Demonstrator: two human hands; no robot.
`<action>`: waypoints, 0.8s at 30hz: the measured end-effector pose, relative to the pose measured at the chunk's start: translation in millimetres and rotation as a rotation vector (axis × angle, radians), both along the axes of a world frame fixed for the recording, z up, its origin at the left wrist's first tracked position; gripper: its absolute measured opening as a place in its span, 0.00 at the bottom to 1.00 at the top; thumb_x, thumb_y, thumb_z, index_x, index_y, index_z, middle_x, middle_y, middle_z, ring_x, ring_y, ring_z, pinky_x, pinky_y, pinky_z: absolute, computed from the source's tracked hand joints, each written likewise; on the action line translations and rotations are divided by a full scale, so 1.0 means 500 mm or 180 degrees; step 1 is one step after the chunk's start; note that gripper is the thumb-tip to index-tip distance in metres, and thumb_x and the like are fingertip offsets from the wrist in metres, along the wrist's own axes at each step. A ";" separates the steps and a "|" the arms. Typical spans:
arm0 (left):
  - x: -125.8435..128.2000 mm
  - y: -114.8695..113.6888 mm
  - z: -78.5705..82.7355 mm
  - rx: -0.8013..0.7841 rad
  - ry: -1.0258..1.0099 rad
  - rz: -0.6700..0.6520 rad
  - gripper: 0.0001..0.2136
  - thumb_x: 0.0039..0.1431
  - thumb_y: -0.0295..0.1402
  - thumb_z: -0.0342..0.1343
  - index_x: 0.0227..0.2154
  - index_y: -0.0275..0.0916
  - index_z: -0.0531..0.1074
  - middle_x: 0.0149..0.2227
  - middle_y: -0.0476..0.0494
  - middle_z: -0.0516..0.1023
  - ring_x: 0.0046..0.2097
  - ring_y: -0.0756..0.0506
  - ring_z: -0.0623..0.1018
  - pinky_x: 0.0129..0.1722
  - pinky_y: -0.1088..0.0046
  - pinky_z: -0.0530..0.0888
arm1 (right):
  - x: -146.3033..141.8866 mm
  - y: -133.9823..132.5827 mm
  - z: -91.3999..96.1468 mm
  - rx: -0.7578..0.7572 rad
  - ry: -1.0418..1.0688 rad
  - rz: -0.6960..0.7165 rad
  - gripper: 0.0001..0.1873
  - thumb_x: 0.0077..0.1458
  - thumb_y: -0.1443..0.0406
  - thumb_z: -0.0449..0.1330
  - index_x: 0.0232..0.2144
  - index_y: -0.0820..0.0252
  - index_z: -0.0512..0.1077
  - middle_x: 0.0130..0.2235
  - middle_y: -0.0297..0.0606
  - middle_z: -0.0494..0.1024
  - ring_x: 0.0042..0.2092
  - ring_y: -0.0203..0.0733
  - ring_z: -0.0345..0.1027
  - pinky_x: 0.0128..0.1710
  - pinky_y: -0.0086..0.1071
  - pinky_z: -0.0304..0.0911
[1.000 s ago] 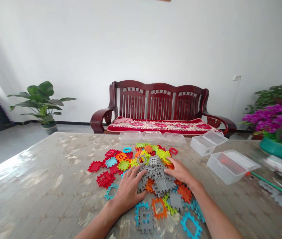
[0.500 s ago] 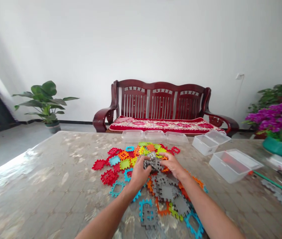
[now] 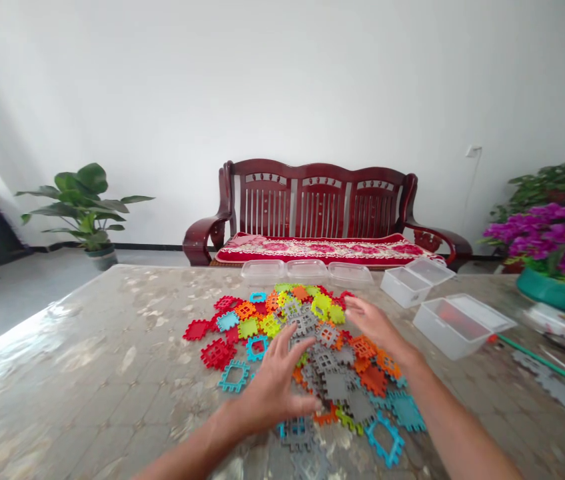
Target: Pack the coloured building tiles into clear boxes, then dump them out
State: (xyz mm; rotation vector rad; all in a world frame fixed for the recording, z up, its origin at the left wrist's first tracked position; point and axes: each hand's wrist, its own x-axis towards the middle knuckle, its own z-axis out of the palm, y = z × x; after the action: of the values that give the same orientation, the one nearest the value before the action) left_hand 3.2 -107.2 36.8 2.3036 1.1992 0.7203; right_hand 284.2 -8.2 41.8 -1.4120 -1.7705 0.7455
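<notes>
A heap of flat plastic interlocking tiles with toothed edges lies in the middle of the table. Grey tiles [image 3: 338, 385] form its centre, with red tiles [image 3: 217, 353] on the left and orange tiles [image 3: 373, 380] on the right. My left hand [image 3: 280, 383] hovers over the near left part of the heap, fingers spread and holding nothing. Beyond the heap's right side is my right hand [image 3: 375, 325], its fingers stretched out close to a red tile [image 3: 345, 297]; whether they touch it I cannot tell. A blue frame tile [image 3: 234, 377] lies left of my left hand.
Clear plastic lids [image 3: 306, 269] line the table's far edge. Two translucent boxes [image 3: 455, 327] stand at the right, near a green stick [image 3: 537, 359] and a pot of purple flowers [image 3: 557, 287]. A wooden bench [image 3: 322, 200] stands behind the table [image 3: 87, 360].
Both hands have let go of the grey tiles, which now lie on the heap. The left hand has come nearer to me and opened; the right has moved off to the right.
</notes>
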 end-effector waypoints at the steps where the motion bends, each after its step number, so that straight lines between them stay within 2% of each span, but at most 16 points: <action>1: -0.007 -0.027 -0.013 -0.0041 0.0270 -0.0135 0.48 0.40 0.53 0.68 0.65 0.51 0.55 0.71 0.36 0.43 0.69 0.26 0.46 0.64 0.40 0.52 | 0.025 -0.008 -0.010 0.0110 -0.0311 -0.0160 0.28 0.55 0.53 0.55 0.55 0.58 0.69 0.57 0.46 0.73 0.57 0.52 0.67 0.58 0.47 0.60; 3: -0.014 -0.070 -0.037 -0.0170 0.0706 -0.0192 0.54 0.33 0.52 0.71 0.66 0.52 0.53 0.71 0.34 0.42 0.69 0.23 0.45 0.63 0.36 0.49 | 0.063 -0.027 -0.030 0.0170 -0.0977 -0.0404 0.29 0.57 0.52 0.53 0.55 0.61 0.70 0.57 0.49 0.73 0.59 0.55 0.65 0.60 0.48 0.55; 6: -0.002 -0.099 -0.052 -0.0311 0.1084 -0.0018 0.51 0.38 0.44 0.70 0.66 0.52 0.52 0.71 0.35 0.42 0.69 0.24 0.45 0.63 0.36 0.48 | 0.076 -0.056 -0.055 -0.0039 -0.1670 -0.0455 0.31 0.59 0.51 0.50 0.56 0.66 0.69 0.57 0.53 0.72 0.59 0.56 0.64 0.60 0.47 0.54; 9: 0.025 -0.095 -0.046 -0.0320 0.1186 0.0149 0.44 0.47 0.38 0.65 0.67 0.51 0.51 0.71 0.35 0.43 0.70 0.29 0.48 0.65 0.41 0.50 | 0.044 -0.079 -0.070 -0.0116 -0.1940 -0.0361 0.30 0.62 0.52 0.47 0.57 0.64 0.69 0.57 0.51 0.72 0.58 0.54 0.64 0.58 0.45 0.56; 12: 0.055 -0.077 -0.036 -0.0203 0.1212 0.0282 0.41 0.50 0.37 0.63 0.67 0.52 0.51 0.71 0.36 0.46 0.69 0.29 0.53 0.63 0.40 0.53 | -0.003 -0.088 -0.077 0.0116 -0.2053 -0.0310 0.27 0.63 0.52 0.47 0.55 0.60 0.70 0.55 0.48 0.73 0.56 0.53 0.64 0.57 0.44 0.55; 15: 0.080 -0.058 -0.038 0.0036 0.1178 0.0507 0.40 0.52 0.35 0.61 0.67 0.53 0.51 0.70 0.36 0.51 0.66 0.30 0.58 0.62 0.41 0.57 | -0.037 -0.084 -0.080 0.0215 -0.2004 -0.0374 0.26 0.63 0.53 0.48 0.53 0.60 0.72 0.52 0.48 0.75 0.54 0.52 0.65 0.57 0.43 0.54; 19: 0.102 -0.036 -0.046 0.0431 0.1038 0.0681 0.33 0.56 0.37 0.58 0.65 0.52 0.55 0.67 0.37 0.57 0.61 0.31 0.65 0.58 0.44 0.64 | -0.051 -0.062 -0.080 0.0167 -0.1751 -0.0580 0.22 0.58 0.54 0.55 0.48 0.61 0.75 0.48 0.48 0.77 0.52 0.52 0.67 0.55 0.42 0.56; 24: 0.111 -0.011 -0.035 0.0580 0.0954 0.0729 0.18 0.60 0.31 0.52 0.54 0.48 0.67 0.62 0.42 0.64 0.56 0.36 0.69 0.53 0.53 0.70 | -0.047 -0.034 -0.085 -0.0201 -0.0808 -0.0541 0.16 0.52 0.57 0.58 0.39 0.58 0.78 0.39 0.41 0.81 0.41 0.47 0.73 0.43 0.37 0.64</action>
State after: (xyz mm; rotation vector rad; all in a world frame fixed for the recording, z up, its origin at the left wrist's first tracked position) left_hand 59.0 -112.9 19.4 2.5163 1.6126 0.5961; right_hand 260.8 -25.4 -0.5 -1.7391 -1.7985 0.5557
